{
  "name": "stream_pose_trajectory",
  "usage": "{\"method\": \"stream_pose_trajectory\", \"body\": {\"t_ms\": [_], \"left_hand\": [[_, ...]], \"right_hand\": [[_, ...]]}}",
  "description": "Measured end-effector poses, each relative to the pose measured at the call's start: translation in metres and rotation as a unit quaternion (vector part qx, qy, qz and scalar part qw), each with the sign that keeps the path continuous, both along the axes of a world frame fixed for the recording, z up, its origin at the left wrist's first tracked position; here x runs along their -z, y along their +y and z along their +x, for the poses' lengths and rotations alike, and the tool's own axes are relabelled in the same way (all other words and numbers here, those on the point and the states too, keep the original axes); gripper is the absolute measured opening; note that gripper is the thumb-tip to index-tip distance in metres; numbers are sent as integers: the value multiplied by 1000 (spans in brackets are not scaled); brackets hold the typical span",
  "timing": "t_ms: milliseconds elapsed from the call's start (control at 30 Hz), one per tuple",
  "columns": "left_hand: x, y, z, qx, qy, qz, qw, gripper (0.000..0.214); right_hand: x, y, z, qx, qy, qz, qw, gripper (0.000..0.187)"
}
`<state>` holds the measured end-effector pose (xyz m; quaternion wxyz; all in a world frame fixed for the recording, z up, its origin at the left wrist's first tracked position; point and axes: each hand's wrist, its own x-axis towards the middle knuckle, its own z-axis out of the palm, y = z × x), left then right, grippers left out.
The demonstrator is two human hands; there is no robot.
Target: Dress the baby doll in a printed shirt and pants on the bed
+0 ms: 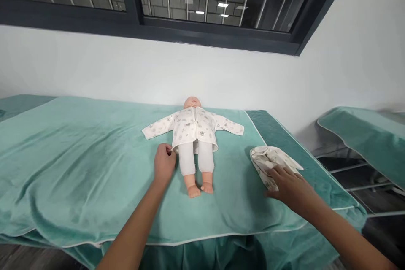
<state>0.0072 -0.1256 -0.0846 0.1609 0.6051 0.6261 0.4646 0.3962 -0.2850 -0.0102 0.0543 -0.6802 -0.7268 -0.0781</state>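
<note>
Head view: the left hand [163, 164] is pinching the hem of the shirt [186, 128], the doll [205, 159] lying just rightward; tugging lightly seems best. Patterned cloth [268, 156] is lying under the right hand [288, 190], grip unclear.

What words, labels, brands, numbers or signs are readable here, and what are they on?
None: no readable text shows in this view.
The jacket on the doll and the crumpled cloth at the right hand bear small prints, too small to tell whether they include letters.
</note>
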Motion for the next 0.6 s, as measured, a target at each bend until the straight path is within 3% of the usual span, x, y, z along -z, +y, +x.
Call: {"method": "stream_pose_trajectory", "body": {"t_ms": [100,200,300,400,467,533,600], "left_hand": [[-3,-11,3,6,29,20,999,8],[-9,-26,10,42,91,70,993,14],[-21,-42,18,103,86,97,986,25],[-40,-56,23,147,37,61,987,24],[-59,-66,24,193,-32,0,981,19],[-82,-78,25,279,-119,-58,951,24],[-103,-88,24,369,-171,-73,911,42]], "right_hand": [[7,-12,22,-39,-24,-36,998,41],[6,-7,17,-53,-27,-27,998,26],[-5,10,-11,-44,25,-32,998,14],[-25,32,-57,-27,168,-29,985,29],[-41,48,-92,-18,284,-15,959,36],[-59,64,-126,-4,397,10,918,37],[-79,76,-157,-22,540,17,841,30]]}}
